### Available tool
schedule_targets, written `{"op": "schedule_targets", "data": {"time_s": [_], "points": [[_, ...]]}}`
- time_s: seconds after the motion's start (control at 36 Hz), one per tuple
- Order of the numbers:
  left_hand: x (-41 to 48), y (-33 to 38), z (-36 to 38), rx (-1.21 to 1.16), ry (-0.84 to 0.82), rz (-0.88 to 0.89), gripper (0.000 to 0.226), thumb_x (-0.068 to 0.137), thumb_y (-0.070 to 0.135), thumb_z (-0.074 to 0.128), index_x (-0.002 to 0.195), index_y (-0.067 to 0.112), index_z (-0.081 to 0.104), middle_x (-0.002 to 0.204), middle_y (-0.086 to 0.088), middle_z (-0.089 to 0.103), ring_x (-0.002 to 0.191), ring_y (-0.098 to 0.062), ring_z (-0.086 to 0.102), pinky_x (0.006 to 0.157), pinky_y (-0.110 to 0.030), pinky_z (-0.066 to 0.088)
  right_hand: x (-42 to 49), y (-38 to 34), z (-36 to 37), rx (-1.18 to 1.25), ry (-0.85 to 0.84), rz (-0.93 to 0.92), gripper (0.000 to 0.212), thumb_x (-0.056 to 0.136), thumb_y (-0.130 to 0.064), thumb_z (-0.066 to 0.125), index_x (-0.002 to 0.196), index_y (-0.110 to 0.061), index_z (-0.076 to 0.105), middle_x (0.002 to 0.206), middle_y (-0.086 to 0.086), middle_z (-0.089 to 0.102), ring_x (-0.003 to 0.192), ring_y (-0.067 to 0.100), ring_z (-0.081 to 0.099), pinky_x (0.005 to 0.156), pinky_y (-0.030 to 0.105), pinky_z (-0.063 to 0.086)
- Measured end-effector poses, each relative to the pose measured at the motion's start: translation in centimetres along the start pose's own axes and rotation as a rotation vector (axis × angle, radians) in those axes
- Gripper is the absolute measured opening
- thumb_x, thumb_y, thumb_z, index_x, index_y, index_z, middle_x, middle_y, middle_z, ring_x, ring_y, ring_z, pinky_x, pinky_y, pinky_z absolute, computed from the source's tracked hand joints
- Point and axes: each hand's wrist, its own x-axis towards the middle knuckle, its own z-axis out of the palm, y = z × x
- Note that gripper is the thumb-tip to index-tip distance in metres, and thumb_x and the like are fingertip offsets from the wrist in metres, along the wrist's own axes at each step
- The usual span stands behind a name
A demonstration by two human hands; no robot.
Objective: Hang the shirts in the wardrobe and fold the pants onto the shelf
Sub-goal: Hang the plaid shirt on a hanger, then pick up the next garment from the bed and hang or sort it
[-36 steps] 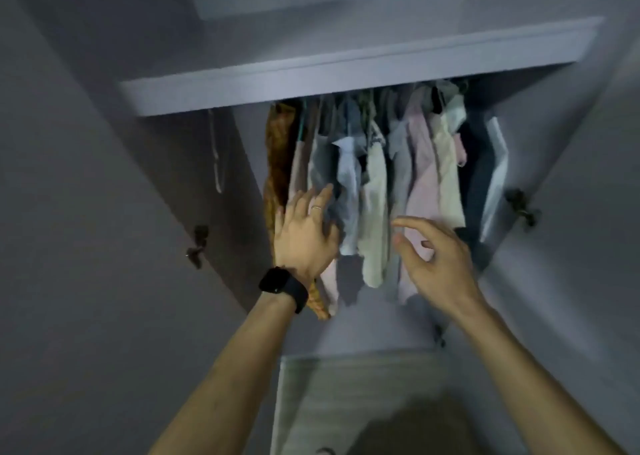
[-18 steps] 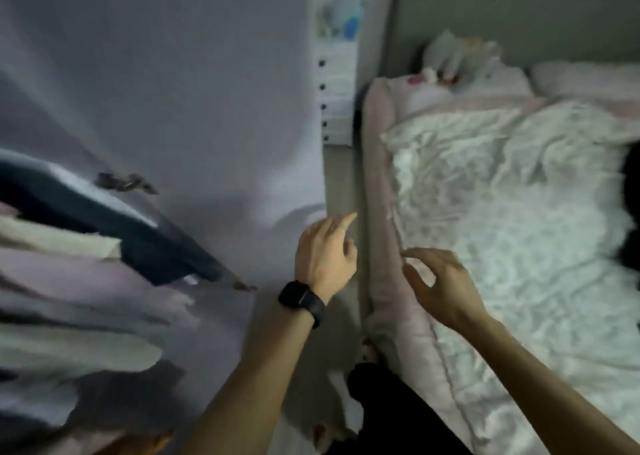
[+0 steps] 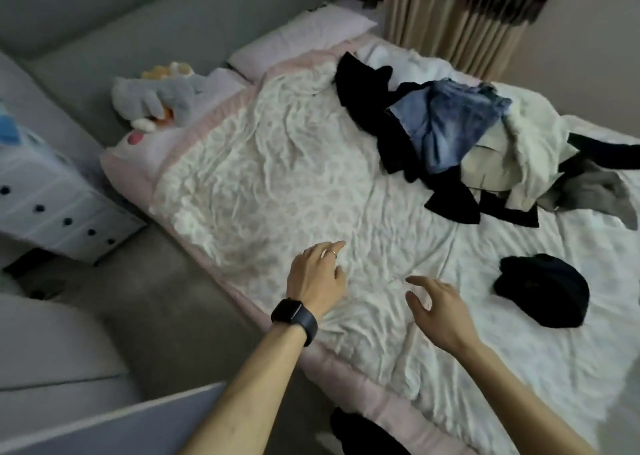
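Both hands reach out low over the near edge of the bed and hold nothing. The left hand (image 3: pixel 317 276) shows its back, fingers straight and slightly spread, with a ring (image 3: pixel 333 253) on one finger and a black smartwatch (image 3: pixel 294 316) on the wrist. The right hand (image 3: pixel 438 310) is loosely open, its fingers a little bent and its thumb held apart. Whether either hand touches the rumpled white quilt (image 3: pixel 277 177) beneath cannot be told.

Below the hands, at the bottom edge, a dark shape (image 3: pixel 363 434) is cut off and too dim to name.

To the right of the right hand, near it, a small dark bundle (image 3: pixel 543 290) of cloth lies alone on the quilt; what garment it is cannot be made out. Farther off, ahead of the right hand and to its right, lies the pile of clothes (image 3: pixel 485 142). Faded blue jeans (image 3: pixel 446 122) sit on top, a black garment (image 3: pixel 367 83) spreads under them, a cream garment (image 3: pixel 519 149) lies on their right, and a grey garment (image 3: pixel 595 191) is at the pile's right edge. The pile is tangled, so single pieces are hard to tell apart.

Well ahead of the left hand a grey plush toy (image 3: pixel 162 97) lies at the bed's head, beside a pale pillow (image 3: pixel 301 38). Far left of the left hand stands a white drawer unit (image 3: pixel 52 205), and beyond the pile hangs a beige pleated curtain (image 3: pixel 460 21).
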Motion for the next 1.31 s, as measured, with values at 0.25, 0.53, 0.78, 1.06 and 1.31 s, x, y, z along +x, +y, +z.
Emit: {"op": "schedule_targets", "data": {"time_s": [0.25, 0.53, 0.78, 1.06, 1.31], "points": [[9.8, 4.7, 7.9, 0.112, -0.265, 0.217, 0.051, 0.1, 0.023, 0.044, 0.151, 0.026, 0.04, 0.156, 0.002, 0.038, 0.143, -0.017, 0.033, 0.117, -0.034, 0.027, 6.6, 10.5, -1.7, 0.035, 0.022, 0.393, 0.046, 0.098, -0.032, 0.058, 0.141, -0.015, 0.051, 0.142, 0.011, 0.055, 0.128, 0.031, 0.053, 0.1, 0.039, 0.044], [19.1, 4.4, 24.2, 0.323, -0.649, 0.329, 0.057, 0.103, 0.033, 0.04, 0.157, 0.033, 0.023, 0.167, -0.004, 0.009, 0.152, -0.023, 0.015, 0.123, -0.043, 0.017, 13.1, 25.6, -2.3, -0.098, -0.014, 0.804, 0.078, 0.099, -0.035, 0.058, 0.159, -0.034, 0.007, 0.166, 0.012, -0.013, 0.074, 0.031, 0.058, 0.056, 0.033, 0.042], [20.5, -0.4, 32.5, 0.47, -0.838, 0.369, 0.07, 0.101, 0.041, 0.043, 0.159, 0.041, 0.004, 0.168, 0.003, -0.012, 0.155, -0.021, -0.006, 0.119, -0.052, 0.02, 16.9, 31.4, 0.5, -0.25, -0.041, 0.89, 0.031, 0.093, -0.007, 0.056, 0.12, -0.01, 0.041, 0.144, 0.019, 0.023, 0.085, 0.041, 0.049, 0.059, 0.042, 0.047], [18.8, 1.7, 25.6, -0.079, -0.805, 0.072, 0.078, 0.092, 0.047, 0.059, 0.158, 0.036, 0.019, 0.159, 0.007, 0.029, 0.143, -0.016, 0.034, 0.112, -0.031, 0.036, 12.6, 17.1, -0.2, 0.49, 0.178, 0.623, 0.005, 0.098, -0.031, 0.061, 0.099, -0.027, 0.061, 0.077, -0.002, 0.071, 0.064, 0.014, 0.069, 0.06, 0.032, 0.052], [16.6, 3.1, 7.6, -0.154, -0.383, 0.176, 0.011, 0.084, 0.047, 0.067, 0.093, 0.05, 0.062, 0.089, 0.033, 0.062, 0.091, -0.009, 0.065, 0.062, -0.01, 0.04, 11.1, 3.5, -9.5, 1.145, 0.032, 0.34, 0.022, 0.099, -0.03, 0.063, 0.106, -0.01, 0.069, 0.075, 0.006, 0.067, 0.059, 0.021, 0.06, 0.056, 0.031, 0.051]]}}
